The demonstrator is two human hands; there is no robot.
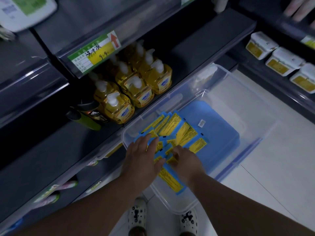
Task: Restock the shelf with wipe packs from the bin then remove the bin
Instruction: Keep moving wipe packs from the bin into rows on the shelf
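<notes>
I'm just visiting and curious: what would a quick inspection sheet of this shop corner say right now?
Surface: dark shelf, partly stocked.
Job's things: blue-and-yellow wipe packs heaped in the clear bin.
Clutter: yellow soap bottles and a dark bottle on the shelf.
Hands: left hand lies flat on the packs; right hand curls its fingers round some.
Cables: nothing seen.
Surroundings: price tag, white packs on the right shelf, pale floor.

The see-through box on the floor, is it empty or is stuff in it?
Not empty: blue-and-yellow wipe packs lie heaped in the bin; the left hand rests on them, the right hand grips some.
</notes>
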